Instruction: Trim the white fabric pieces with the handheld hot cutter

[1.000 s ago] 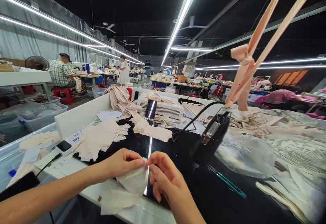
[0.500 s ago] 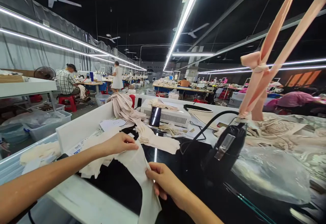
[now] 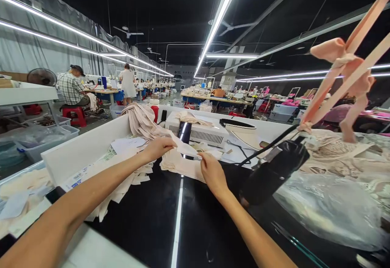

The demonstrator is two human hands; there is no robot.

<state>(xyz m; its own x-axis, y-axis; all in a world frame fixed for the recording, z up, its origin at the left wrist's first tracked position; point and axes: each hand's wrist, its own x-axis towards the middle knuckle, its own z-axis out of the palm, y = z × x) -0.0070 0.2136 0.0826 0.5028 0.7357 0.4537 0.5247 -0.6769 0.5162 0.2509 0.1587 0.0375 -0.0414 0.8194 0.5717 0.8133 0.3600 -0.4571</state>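
A pale fabric piece (image 3: 186, 147) is stretched between my two hands above the far part of the black tabletop (image 3: 152, 223). My left hand (image 3: 161, 147) pinches its left end, and my right hand (image 3: 212, 173) pinches the right end between thumb and fingers. Just below the held piece lies a flat stack of pale pink fabric pieces (image 3: 179, 167), partly hidden by my right hand. Beyond my left hand, a thick bundle of pink fabric (image 3: 138, 119) drapes over the white side board. Under my left forearm spread several overlapping cream fabric pieces (image 3: 134, 177).
A black device (image 3: 274, 172) hangs at right from a knotted pink fabric strap (image 3: 335, 72). A clear plastic bag (image 3: 329, 207) and lace fabric (image 3: 341, 150) lie beside it. A white vented box (image 3: 198, 131) stands at the back. Several people work beyond, one in a checked shirt (image 3: 70, 87).
Both hands have moved farther away over the table, the right one also rightward and up. The fabric that hung toward me is no longer there; a piece now stretches sideways between my hands.
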